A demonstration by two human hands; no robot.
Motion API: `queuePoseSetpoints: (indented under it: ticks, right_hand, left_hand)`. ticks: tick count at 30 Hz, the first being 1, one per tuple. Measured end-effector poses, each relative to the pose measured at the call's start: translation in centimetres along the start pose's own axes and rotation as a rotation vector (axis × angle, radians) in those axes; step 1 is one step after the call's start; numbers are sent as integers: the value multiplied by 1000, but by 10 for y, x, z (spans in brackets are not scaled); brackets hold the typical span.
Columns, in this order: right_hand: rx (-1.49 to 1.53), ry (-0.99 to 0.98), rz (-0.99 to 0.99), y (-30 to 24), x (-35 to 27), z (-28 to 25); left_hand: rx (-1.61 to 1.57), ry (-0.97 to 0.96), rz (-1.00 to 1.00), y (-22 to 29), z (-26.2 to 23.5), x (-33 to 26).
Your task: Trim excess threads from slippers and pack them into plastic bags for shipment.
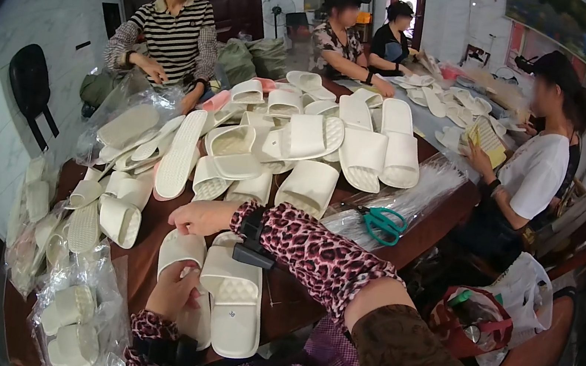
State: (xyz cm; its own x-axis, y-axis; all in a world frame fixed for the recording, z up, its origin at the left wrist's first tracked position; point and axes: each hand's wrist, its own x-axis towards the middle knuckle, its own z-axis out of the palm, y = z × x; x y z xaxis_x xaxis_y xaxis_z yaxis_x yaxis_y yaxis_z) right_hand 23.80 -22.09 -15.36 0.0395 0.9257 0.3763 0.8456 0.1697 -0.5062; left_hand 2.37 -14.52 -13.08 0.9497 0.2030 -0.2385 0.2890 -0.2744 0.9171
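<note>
Two cream-white slippers lie side by side in front of me, straps away from me: the left slipper (181,247) and the right slipper (236,320). At the strap edge of the left slipper, my left hand (175,288) is closed with its fingers on it. Bent fingers pressed together, my right hand (206,217) hovers by that slipper's toe; whatever it may pinch is hidden. Its leopard-print sleeve (324,255) crosses above the right slipper. A dark device is strapped at the right wrist.
A heap of cream slippers (307,136) covers the table beyond my hands. Teal-handled scissors (384,226) rest on clear plastic bags (418,200) to the right. Bagged slippers (74,328) lie at the left edge. Several people work around the tables. A red bag (463,334) sits on a chair.
</note>
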Motion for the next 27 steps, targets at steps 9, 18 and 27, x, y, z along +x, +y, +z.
queuePoseSetpoints:
  ticks: [9, 18, 27]
  right_hand:
    - [168, -95, 187, -6, -5, 3]
    - [-129, -81, 309, -20, -7, -14]
    - [5, 325, 339, -37, -27, -33]
  left_hand:
    - [163, -58, 47, -3, -3, 3]
    - [49, -57, 43, -3, -3, 8]
    - [180, 63, 237, 1, -15, -21]
